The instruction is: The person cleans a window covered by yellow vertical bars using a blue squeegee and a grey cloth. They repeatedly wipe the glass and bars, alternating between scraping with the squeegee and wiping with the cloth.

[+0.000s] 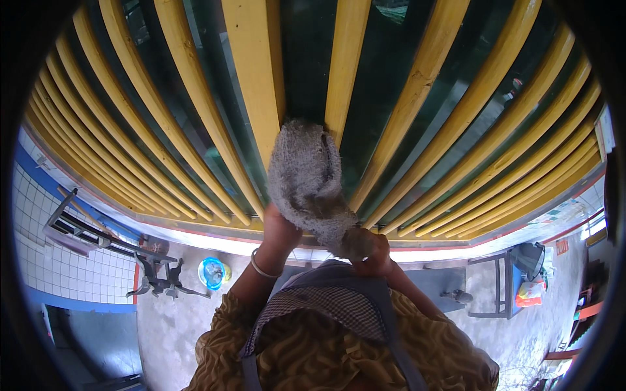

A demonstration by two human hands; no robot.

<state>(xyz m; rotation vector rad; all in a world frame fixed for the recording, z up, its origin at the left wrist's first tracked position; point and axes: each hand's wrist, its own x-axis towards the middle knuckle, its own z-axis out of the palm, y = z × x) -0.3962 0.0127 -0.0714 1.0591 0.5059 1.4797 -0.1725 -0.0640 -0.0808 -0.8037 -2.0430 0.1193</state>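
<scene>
A grey, worn cloth (pixel 308 171) is spread upward from my hands, in front of a row of yellow wooden bars (pixel 254 63) with dark glass behind them. My left hand (pixel 281 229), with a bracelet at the wrist, is at the cloth's lower left edge; its fingers are largely hidden behind the cloth. My right hand (pixel 374 254) is closed on the bunched lower right end of the cloth. The cloth's top reaches the gap between a broad yellow post and a narrower bar.
Below the bars runs a pale ledge (pixel 425 253). On the floor at left are a blue basin (pixel 212 273) and a dark metal stand (pixel 166 276). At right, a dark-framed table (pixel 516 293) bears a mesh basket (pixel 528 259) and a red-and-white bag (pixel 530 293).
</scene>
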